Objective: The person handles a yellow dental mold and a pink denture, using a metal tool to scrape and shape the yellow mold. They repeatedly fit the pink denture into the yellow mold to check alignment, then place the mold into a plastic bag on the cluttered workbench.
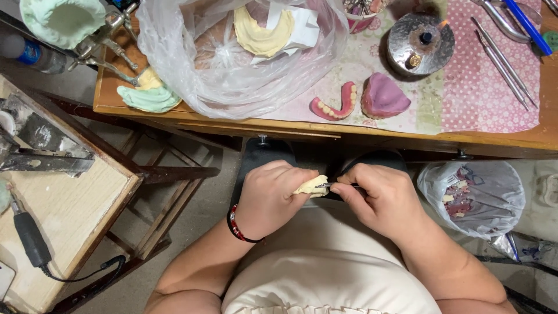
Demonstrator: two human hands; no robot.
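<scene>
Over my lap, below the table edge, my left hand (270,195) grips a pale yellow dental cast (313,185). My right hand (381,195) pinches a thin metal tool (331,185) whose tip touches the cast. On the wooden table (325,129) above lie a pink denture arch with teeth (337,104) and a purple-pink wax base (383,96). A red and black bracelet (235,224) circles my left wrist.
A clear plastic bag (226,64) with a yellow cast sits on the table. A green-based cast (150,96) lies at its left. A round metal burner (419,43) and metal instruments (503,64) are at right. A waste bag (474,197) hangs beside my right hand. A handpiece (29,238) rests on a side table.
</scene>
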